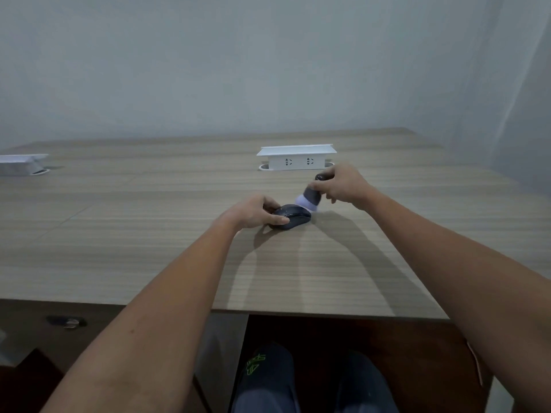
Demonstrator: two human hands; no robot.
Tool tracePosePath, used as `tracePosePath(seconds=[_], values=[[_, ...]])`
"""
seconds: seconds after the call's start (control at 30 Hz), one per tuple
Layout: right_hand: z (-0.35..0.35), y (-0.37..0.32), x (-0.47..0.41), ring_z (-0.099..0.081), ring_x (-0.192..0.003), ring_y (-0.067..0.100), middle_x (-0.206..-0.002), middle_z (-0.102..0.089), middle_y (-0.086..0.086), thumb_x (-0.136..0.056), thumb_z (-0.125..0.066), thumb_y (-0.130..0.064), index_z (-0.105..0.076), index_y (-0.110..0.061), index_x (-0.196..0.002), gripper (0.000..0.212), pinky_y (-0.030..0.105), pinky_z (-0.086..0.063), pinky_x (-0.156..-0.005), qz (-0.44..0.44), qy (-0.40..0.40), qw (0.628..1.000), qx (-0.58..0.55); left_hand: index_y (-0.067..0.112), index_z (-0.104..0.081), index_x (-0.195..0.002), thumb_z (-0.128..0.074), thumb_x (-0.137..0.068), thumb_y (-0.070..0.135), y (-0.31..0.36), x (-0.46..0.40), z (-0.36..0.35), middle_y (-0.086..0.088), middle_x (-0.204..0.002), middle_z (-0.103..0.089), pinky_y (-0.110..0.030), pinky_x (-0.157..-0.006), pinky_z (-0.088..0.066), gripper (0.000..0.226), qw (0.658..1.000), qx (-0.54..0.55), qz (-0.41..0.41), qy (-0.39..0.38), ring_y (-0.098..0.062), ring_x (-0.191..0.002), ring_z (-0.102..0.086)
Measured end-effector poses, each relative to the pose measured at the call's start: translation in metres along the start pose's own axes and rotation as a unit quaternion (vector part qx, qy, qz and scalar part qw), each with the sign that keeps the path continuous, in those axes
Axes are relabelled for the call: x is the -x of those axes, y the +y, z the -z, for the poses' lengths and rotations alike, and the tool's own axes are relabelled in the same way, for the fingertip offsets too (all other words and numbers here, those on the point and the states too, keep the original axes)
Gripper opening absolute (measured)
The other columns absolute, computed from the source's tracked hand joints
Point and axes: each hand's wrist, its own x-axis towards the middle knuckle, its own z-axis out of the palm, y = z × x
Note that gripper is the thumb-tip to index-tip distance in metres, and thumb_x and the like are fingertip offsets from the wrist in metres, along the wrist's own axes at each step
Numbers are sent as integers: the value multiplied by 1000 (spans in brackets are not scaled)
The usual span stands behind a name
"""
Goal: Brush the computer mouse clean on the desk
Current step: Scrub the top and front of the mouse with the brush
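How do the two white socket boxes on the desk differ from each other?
The middle socket box sits just behind the hands and shows fully, its two outlets facing the camera. The left socket box sits at the far left, cut off by the picture's edge, and no outlets can be made out on it. Both are white, with a flat lid on top, and stand on the wooden desk.

no readable text, brand or number anywhere in view. green angular graphic (255,363) on dark trouser leg below desk edge: letter-like strokes, too blurred and skewed to read. white socket box (296,158) on desk: only outlet slots on front face, no lettering seen. mouse (292,216): dark top, no logo legible. brush (310,195): no marking legible.
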Motion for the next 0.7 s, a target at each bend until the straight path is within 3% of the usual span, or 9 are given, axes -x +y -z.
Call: tracePosePath(seconds=[0.1,0.23,0.37,0.47,0.57,0.7], values=[[-2,-2,1,-51,-48,12,-61,-59,4,-87,-74,-17,-71,2,-79,21,22,-47,-45,-11,-42,998,-45,17,-77,-104,-78,-81,30,-2,-1,1,-7,-102,-78,-35,-92,-51,26,1000,-7,3,6,-18,-91,-71],[-2,5,-5,-53,-46,17,-62,-60,12,-83,-70,-11,-70,10,-77,22,18,-44,-37,-27,-2,996,85,16,-77,-105,-78,-81,30,-3,-1,0,-6,-101,-78,-40,-97,-51,27,1000,-7,-7,8,-24,-100,-71],[-5,1,-1,-53,-48,12,-65,-59,7,-88,-74,-17,-70,7,-83,24,21,-50,-47,-13,-21,997,-67,18,-77,-104,-77,-82,30,-6,-2,0,-4,-100,-79,-35,-92,-52,25,1000,0,-12,13,-12,-86,-68],[-5,4,-2,-54,-48,13,-66,-61,8,-87,-73,-15,-71,6,-85,21,20,-49,-44,-42,-32,998,-27,18,-77,-104,-75,-84,30,-8,-3,-2,-7,-99,-78,-31,-84,-49,24,1000,-2,-20,16,-11,-81,-64],[-1,3,-7,-54,-47,14,-66,-62,12,-85,-73,-12,-71,7,-82,20,19,-46,-39,-40,0,999,29,16,-77,-105,-75,-84,31,-9,-2,-3,-9,-101,-78,-36,-90,-52,26,1000,7,-27,14,-12,-84,-65],[1,-7,-7,-49,-45,12,-59,-56,3,-86,-76,-14,-69,-2,-79,16,25,-47,-48,-46,-32,992,-109,16,-75,-108,-74,-85,32,-10,-3,-2,-10,-105,-77,-42,-99,-49,27,1000,14,-19,2,-13,-89,-65]])
